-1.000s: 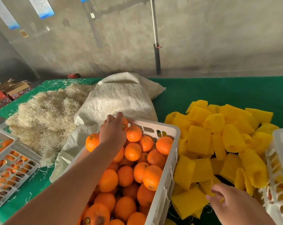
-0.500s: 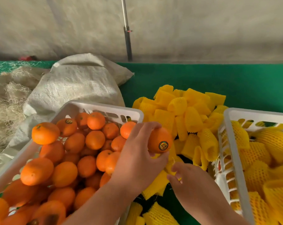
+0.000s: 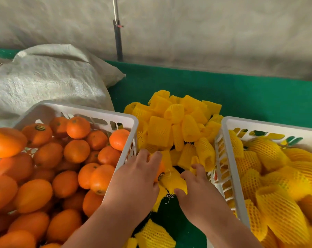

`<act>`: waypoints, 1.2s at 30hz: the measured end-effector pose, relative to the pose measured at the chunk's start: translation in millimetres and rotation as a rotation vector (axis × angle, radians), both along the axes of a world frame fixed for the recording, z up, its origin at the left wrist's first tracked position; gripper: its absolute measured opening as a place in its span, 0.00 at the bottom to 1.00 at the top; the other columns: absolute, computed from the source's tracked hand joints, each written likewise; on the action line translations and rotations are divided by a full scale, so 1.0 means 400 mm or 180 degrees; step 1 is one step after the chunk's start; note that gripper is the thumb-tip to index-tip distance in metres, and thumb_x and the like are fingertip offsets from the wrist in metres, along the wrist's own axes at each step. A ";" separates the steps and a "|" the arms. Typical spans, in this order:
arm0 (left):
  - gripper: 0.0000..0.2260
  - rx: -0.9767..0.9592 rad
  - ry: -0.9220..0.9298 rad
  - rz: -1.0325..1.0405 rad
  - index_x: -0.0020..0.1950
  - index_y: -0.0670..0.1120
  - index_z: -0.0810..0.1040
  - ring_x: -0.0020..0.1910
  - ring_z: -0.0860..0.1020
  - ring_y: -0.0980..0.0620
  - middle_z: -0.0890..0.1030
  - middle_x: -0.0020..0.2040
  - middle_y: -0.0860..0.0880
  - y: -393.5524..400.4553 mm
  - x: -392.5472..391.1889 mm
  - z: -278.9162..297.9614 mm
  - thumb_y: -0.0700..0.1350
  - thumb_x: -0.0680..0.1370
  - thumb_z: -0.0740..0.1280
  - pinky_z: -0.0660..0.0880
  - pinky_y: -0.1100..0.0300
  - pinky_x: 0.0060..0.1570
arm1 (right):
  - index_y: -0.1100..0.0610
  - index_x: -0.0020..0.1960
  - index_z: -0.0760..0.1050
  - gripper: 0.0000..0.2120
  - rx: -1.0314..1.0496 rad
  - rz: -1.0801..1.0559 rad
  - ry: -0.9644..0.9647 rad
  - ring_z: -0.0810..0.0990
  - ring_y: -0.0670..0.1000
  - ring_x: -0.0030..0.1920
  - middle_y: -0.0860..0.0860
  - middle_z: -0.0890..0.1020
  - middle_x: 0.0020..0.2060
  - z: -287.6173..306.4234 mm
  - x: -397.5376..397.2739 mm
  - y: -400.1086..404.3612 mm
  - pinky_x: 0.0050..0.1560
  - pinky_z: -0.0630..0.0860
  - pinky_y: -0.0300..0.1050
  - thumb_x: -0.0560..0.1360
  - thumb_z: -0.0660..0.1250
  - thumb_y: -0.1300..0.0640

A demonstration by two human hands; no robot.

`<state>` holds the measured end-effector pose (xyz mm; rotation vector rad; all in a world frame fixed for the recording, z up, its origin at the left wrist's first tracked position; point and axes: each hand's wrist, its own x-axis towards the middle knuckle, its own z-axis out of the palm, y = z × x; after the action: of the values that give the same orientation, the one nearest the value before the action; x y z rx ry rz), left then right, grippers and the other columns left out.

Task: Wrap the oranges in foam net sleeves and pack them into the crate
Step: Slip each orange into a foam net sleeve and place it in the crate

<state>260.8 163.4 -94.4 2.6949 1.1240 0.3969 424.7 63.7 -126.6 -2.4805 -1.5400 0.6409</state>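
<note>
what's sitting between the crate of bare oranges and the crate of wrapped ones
In the head view, a pile of yellow foam net sleeves on the green table, with both hands working an orange into one.

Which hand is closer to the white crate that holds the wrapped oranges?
The right hand: it pinches a foam sleeve just beside the crate's left wall. The left hand holds an orange farther left, by the other crate.

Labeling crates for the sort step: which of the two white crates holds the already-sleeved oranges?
The right-hand crate, beside the right hand: its fruit wear yellow foam net. The left-hand crate holds only bare oranges.
</note>
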 end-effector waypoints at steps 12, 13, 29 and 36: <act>0.27 -0.0010 0.0382 -0.0062 0.70 0.55 0.57 0.54 0.74 0.50 0.70 0.60 0.50 -0.010 0.004 0.009 0.45 0.79 0.70 0.77 0.57 0.50 | 0.54 0.71 0.68 0.16 -0.0794 0.0049 -0.0371 0.77 0.54 0.66 0.53 0.54 0.80 -0.007 -0.004 0.008 0.57 0.72 0.46 0.85 0.62 0.53; 0.28 -0.0016 0.0393 -0.0068 0.70 0.55 0.57 0.53 0.74 0.50 0.69 0.60 0.50 -0.011 0.002 0.011 0.45 0.78 0.71 0.77 0.57 0.50 | 0.55 0.70 0.68 0.16 -0.0837 0.0040 -0.0433 0.77 0.54 0.65 0.53 0.57 0.79 -0.009 -0.005 0.008 0.57 0.72 0.45 0.84 0.63 0.54; 0.30 -0.0170 0.0028 -0.0065 0.71 0.58 0.55 0.48 0.73 0.55 0.67 0.53 0.57 -0.012 -0.002 0.000 0.51 0.77 0.71 0.73 0.59 0.45 | 0.45 0.58 0.75 0.18 0.2761 -0.1749 0.1046 0.81 0.35 0.48 0.39 0.81 0.49 0.098 0.012 0.003 0.37 0.75 0.26 0.73 0.77 0.44; 0.29 -0.0269 -0.0071 0.0048 0.64 0.62 0.62 0.41 0.71 0.59 0.74 0.52 0.62 -0.026 -0.007 0.015 0.61 0.70 0.74 0.59 0.70 0.30 | 0.40 0.53 0.77 0.12 0.2523 -0.1583 0.1077 0.80 0.35 0.50 0.31 0.80 0.48 0.091 0.016 -0.008 0.37 0.76 0.28 0.73 0.77 0.44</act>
<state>258.1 153.1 -88.5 2.6044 1.1294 0.3720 430.9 60.6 -90.2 -1.8880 -0.7758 0.2610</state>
